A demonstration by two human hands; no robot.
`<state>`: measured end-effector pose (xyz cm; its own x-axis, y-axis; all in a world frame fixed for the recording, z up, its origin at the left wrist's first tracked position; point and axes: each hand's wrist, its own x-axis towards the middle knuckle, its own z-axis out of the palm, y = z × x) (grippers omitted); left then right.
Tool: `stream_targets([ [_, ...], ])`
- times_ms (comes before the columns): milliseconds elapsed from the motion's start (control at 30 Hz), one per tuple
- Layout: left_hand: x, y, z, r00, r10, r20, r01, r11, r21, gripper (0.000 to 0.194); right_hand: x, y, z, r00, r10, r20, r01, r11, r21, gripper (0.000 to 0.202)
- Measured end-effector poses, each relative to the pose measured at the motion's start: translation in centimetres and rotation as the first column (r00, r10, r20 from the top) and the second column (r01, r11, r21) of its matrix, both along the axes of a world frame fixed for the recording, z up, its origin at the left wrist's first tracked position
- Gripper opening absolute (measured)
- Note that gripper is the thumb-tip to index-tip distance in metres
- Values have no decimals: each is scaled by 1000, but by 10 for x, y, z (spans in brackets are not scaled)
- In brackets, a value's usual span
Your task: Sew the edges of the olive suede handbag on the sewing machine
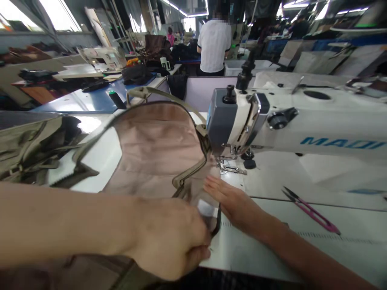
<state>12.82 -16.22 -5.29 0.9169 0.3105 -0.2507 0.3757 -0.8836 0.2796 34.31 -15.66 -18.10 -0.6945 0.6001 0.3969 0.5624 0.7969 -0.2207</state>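
A tan-lined, olive-trimmed bag (160, 141) lies spread under the head of a white sewing machine (338, 117), its zipper edge (193, 171) curving toward the presser foot (231, 167). In front, my left hand (172, 237) is closed in a fist around the near part of the bag, and its forearm crosses over the fabric. My right hand (229, 197) lies flat, fingers stretched out over the bag's right edge just short of the presser foot. Between the hands shows a small white patch (206, 208), too blurred to make out.
Pink-handled thread snips (313, 211) lie on the table to the right. More olive bag pieces (27, 145) are heaped at left. A dark thread spool (116, 99) stands beyond the bag. Farther off are another sewing machine (102, 58) and a person in a white shirt (214, 46).
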Motion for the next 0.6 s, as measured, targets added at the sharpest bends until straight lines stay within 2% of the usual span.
stream_targets([
  [67, 16, 10, -16, 985, -166, 42, 161, 980, 117, 11, -4, -15, -2, 999, -48, -23, 47, 997, -54, 50],
  [100, 20, 17, -24, 982, -178, 59, 164, 967, 196, 16, -6, -24, -3, 997, -74, -34, 72, 995, -71, 51],
  [167, 17, 30, -38, 996, -57, 67, 36, 957, 289, 30, -9, -40, -4, 992, -112, -51, 108, 991, -75, 55],
  [233, 6, 39, -50, 996, 81, 31, -86, 953, 290, 44, -8, -51, -2, 988, -137, -66, 133, 989, -59, 58],
  [300, -6, 44, -60, 995, 95, 15, -96, 960, 265, 52, -6, -55, 1, 969, -215, -119, 208, 976, -69, 55],
  [367, -13, 45, -65, 995, 81, 55, -92, 967, 239, 54, -2, -52, 4, 929, -321, -183, 303, 945, -123, 47],
  [467, -12, 46, -66, 990, 55, 127, -81, 973, 215, 67, 4, -39, 7, 848, -459, -267, 399, 882, -249, 36],
  [533, -8, 48, -64, 989, 56, 139, -82, 978, 194, 75, 5, -28, 10, 786, -536, -307, 408, 823, -395, 36],
  [600, -6, 50, -60, 987, 85, 133, -107, 980, 169, 76, 4, -19, 14, 748, -580, -321, 352, 758, -549, 36],
])
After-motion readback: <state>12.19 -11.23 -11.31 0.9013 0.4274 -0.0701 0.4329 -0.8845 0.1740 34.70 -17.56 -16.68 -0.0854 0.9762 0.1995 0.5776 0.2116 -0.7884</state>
